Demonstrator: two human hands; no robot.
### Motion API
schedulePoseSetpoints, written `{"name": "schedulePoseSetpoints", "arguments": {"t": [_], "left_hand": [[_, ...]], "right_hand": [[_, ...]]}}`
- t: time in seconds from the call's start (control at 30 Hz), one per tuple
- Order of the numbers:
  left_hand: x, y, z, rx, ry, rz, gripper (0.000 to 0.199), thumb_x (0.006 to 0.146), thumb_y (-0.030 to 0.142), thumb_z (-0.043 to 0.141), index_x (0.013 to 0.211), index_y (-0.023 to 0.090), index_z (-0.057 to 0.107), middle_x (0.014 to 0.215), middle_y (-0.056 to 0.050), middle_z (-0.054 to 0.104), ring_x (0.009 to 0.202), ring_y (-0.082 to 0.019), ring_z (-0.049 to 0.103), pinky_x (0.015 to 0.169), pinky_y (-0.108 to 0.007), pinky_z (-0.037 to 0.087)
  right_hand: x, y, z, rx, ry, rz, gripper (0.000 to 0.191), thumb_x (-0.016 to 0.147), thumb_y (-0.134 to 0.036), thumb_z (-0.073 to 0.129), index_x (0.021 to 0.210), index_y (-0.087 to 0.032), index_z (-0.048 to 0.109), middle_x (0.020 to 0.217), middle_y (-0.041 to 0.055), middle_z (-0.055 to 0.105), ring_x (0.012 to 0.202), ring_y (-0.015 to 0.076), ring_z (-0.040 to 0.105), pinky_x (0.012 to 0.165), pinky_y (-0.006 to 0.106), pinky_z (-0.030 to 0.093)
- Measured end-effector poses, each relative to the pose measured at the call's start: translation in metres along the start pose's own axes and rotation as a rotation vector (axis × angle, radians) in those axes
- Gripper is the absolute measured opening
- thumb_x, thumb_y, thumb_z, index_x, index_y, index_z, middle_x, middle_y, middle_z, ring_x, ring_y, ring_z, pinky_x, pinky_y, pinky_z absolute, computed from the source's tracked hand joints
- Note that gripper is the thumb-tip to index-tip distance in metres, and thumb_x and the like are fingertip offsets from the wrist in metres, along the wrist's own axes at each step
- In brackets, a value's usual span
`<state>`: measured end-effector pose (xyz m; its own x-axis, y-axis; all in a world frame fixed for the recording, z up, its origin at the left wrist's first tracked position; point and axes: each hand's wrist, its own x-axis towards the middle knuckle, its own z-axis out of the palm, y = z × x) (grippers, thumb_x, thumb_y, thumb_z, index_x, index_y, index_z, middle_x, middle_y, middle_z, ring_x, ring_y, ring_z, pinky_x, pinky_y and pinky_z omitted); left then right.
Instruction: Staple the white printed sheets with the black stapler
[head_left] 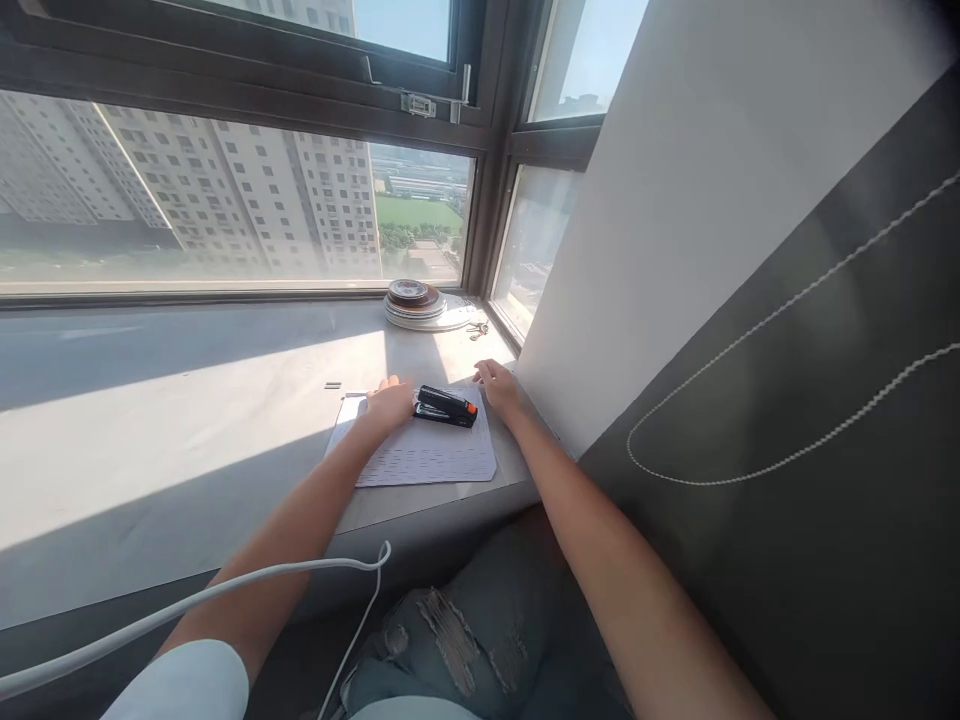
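Note:
A black stapler (447, 407) with an orange tab at its right end lies across a stack of lined paper (427, 460) on the windowsill. My left hand (390, 403) rests over the upper left of the paper, against the stapler's left end; its fingers stretch forward and are partly hidden. Beside the paper's upper right corner is my right hand (495, 384), its bent fingertips a little apart and no object visible in them. A thin pen-like rod (355, 395) lies at the paper's top left edge. Two small staple strips (333, 385) lie just left of it.
Stacked plates (415, 308) stand in the window corner, with keys (478, 329) next to them. A white wall (637, 200) borders the sill on the right. A white cable (225, 590) crosses in front of my left arm. A beaded cord (750, 480) hangs at right.

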<state>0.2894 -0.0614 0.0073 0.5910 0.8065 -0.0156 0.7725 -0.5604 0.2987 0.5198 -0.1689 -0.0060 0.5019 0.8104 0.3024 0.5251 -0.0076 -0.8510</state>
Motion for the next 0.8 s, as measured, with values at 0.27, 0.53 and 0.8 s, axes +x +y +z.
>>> {"name": "schedulePoseSetpoints", "arguments": {"t": [0.27,0.53,0.8], "left_hand": [[-0.018,0.003,0.011,0.116,0.135,-0.018,0.040,0.102,0.017,0.036,0.127,0.020,0.067,0.129,-0.023,0.064,0.129,-0.038,0.059,0.105,-0.056,0.046],[-0.076,-0.026,-0.013,0.171,-0.022,0.077,0.065,0.105,0.056,0.042,0.163,0.026,0.045,0.172,-0.021,0.038,0.162,-0.042,0.028,0.123,-0.072,0.024],[-0.111,-0.118,-0.030,0.152,-0.035,0.264,0.068,0.110,0.063,0.027,0.171,0.033,0.036,0.180,-0.010,0.023,0.168,-0.041,0.013,0.129,-0.075,0.009]], "right_hand": [[-0.056,-0.013,0.002,0.021,-0.228,-0.267,0.048,0.079,-0.050,0.077,0.123,-0.030,0.071,0.112,0.0073,0.073,0.101,0.0296,0.068,0.080,0.041,0.054],[-0.061,-0.007,-0.008,-0.014,0.038,-0.331,0.029,0.079,-0.027,0.069,0.106,-0.031,0.078,0.105,0.0070,0.077,0.103,0.0339,0.067,0.097,0.054,0.054],[-0.052,0.018,-0.014,0.105,0.463,-0.068,0.036,0.078,-0.028,0.060,0.109,-0.021,0.076,0.117,0.0127,0.076,0.109,0.0324,0.067,0.103,0.051,0.053]]}}
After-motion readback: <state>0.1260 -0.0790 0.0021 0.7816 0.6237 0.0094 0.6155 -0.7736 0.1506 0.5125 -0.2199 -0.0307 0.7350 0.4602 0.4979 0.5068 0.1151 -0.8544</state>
